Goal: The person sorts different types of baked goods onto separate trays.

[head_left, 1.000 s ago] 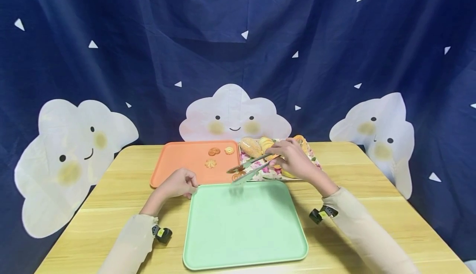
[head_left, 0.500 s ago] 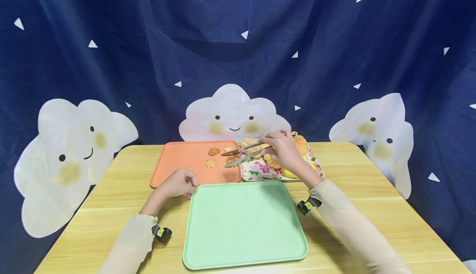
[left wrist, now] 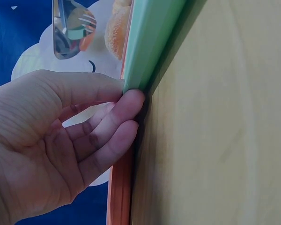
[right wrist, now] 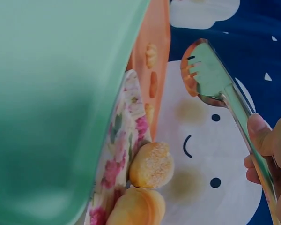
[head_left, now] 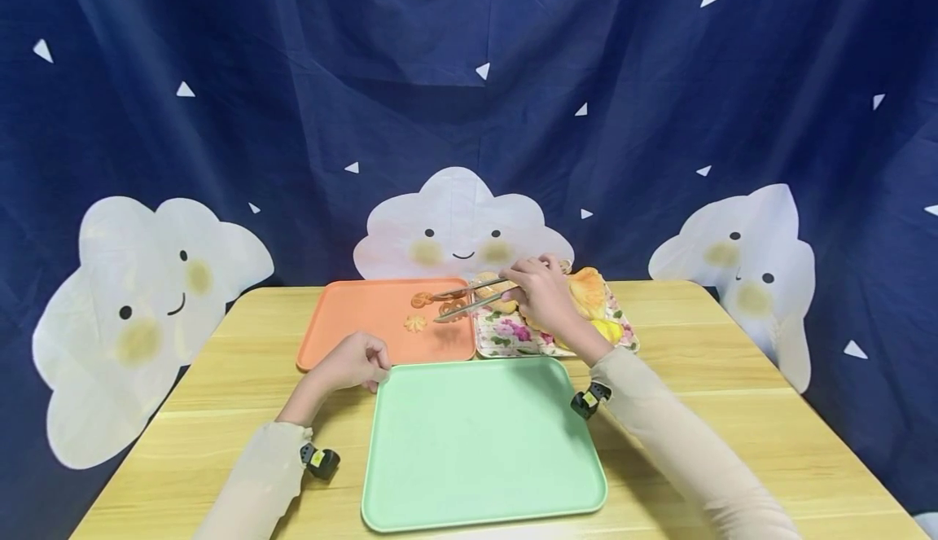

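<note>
My left hand (head_left: 355, 363) pinches the far left corner of the light green tray (head_left: 484, 442); in the left wrist view the thumb lies on top of the rim and fingers (left wrist: 126, 105) are under it. My right hand (head_left: 541, 294) grips metal tongs (right wrist: 246, 126), whose two arms stand apart. In the head view the tong tips lie over the right part of the orange tray (head_left: 352, 328), among small cookies. A flower-shaped cookie (head_left: 414, 324) lies just in front of them, and a brown twisted cookie (head_left: 421, 300) is beside the far tip. Nothing visible is clamped between the tips.
Right of the orange tray, a flowered tray (head_left: 506, 340) bears several breads, among them a seeded bun (right wrist: 152, 166) and a yellow piece (head_left: 607, 329). My right hand partly covers them. A wooden table (head_left: 703, 361) carries everything, with a dark blue curtain (head_left: 469, 76) behind.
My right hand has moved left and slightly away with the tongs; their tips shifted from the orange tray's front right corner to over the cookies. My left hand has stayed at the green tray's corner.
</note>
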A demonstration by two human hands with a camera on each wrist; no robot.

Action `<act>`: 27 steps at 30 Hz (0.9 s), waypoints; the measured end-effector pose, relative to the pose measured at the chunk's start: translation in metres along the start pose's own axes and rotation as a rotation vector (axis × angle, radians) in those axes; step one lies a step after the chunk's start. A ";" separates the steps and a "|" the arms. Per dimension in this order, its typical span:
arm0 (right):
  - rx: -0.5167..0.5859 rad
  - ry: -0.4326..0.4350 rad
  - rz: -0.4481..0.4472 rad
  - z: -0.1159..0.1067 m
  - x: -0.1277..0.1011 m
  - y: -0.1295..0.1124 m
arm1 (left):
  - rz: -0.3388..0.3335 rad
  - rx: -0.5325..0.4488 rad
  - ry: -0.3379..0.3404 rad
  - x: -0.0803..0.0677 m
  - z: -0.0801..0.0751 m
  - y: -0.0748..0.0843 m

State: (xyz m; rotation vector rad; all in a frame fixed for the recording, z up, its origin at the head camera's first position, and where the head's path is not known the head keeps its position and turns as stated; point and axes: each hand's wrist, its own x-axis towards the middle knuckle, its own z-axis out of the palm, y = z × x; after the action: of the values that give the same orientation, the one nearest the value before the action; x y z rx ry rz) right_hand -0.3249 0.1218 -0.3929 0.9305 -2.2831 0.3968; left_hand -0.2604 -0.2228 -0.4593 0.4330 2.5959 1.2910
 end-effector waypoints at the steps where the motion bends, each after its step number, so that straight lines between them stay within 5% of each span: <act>1: -0.001 0.001 0.000 0.002 0.000 0.000 | 0.000 0.001 0.000 0.000 0.000 0.000; 27: -0.022 0.011 -0.018 0.043 -0.003 0.008 | -0.014 -0.035 -0.021 0.002 -0.001 -0.007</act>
State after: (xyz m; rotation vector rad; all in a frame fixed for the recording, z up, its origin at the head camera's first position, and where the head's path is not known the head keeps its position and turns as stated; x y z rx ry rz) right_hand -0.3483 0.1084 -0.4278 0.9348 -2.2636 0.3668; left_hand -0.2634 -0.2270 -0.4647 0.4189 2.5506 1.3181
